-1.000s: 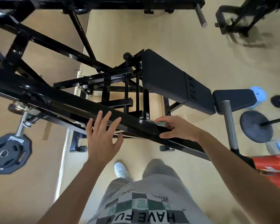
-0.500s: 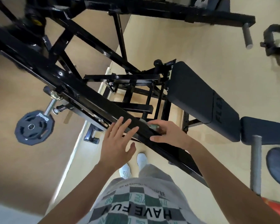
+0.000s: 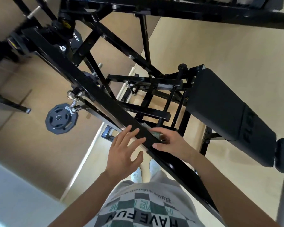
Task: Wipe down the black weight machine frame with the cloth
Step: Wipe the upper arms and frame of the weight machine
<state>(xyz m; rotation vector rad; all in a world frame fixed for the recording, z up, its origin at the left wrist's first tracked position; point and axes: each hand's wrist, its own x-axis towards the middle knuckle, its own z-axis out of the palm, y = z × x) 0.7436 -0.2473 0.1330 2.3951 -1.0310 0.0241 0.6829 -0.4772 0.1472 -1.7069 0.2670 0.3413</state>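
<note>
Greenish cloth [image 3: 156, 134] was pinched in the right hand [image 3: 172, 144] grip against the far side of the diagonal frame beam [image 3: 142, 136]. Left hand [image 3: 123, 152] grip was open, fingers spread, fingertips on the beam.

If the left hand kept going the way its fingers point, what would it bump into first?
Probably the slanted black bar of the machine frame. The left hand points straight fingers at its near edge; whether they touch yet is unclear.
</note>
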